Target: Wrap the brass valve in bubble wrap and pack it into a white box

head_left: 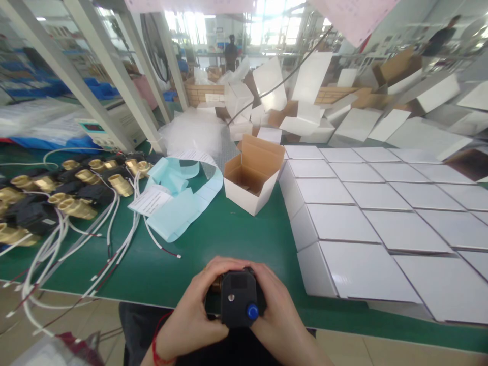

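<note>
Both of my hands wrap around one black valve actuator (238,297) at the near table edge. It has a blue knob on its front and a brass fitting showing on its left side. My left hand (194,312) grips it from the left, with a red cord at the wrist. From the right, my right hand (280,317) closes on it. An open white carton (253,175) with a brown inside stands on the green table (229,239) beyond my hands.
Several brass valves with black actuators and white cables (57,195) lie at the left. Light blue and printed sheets (179,195) sit beside them. Closed white boxes (373,218) fill the right side in rows. More cartons are piled at the back, and a person stands far off.
</note>
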`<state>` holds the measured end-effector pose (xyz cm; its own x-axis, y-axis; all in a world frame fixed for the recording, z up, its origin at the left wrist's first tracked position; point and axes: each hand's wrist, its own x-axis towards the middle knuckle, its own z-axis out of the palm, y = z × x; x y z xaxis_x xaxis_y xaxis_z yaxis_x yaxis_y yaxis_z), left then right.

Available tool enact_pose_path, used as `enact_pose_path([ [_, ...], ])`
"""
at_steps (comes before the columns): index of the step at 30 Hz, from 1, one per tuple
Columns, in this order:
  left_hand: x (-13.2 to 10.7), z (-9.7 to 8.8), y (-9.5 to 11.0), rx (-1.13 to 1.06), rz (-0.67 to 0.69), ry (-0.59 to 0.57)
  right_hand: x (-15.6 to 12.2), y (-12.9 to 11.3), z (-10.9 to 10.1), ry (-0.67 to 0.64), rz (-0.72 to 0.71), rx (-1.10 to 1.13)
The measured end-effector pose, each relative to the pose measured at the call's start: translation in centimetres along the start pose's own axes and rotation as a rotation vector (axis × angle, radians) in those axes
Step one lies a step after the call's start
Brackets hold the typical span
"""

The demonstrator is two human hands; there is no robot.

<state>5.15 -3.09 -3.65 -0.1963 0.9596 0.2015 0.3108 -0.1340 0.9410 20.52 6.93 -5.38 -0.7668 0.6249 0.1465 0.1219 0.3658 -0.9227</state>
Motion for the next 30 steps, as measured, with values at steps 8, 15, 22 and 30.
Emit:
enact_pose_path([
  [8,1.5,0.0,-0.1,0.123,0.046,0.119,1.7,0.4,0.7,0.108,0.046,0.057],
  [15,2.3,0.4,-0.8,0.254,0.09,0.197,2.8,0.4,0.9,0.127,0.067,0.016],
  [22,1.8,0.6,-1.0,0.167,-0.001,0.223,2.4,0.7,1.2,0.152,0.027,-0.018],
  [30,1.8,0.6,-0.6,0.092,-0.056,0.231,2.4,0.8,1.1,0.144,0.025,-0.036],
])
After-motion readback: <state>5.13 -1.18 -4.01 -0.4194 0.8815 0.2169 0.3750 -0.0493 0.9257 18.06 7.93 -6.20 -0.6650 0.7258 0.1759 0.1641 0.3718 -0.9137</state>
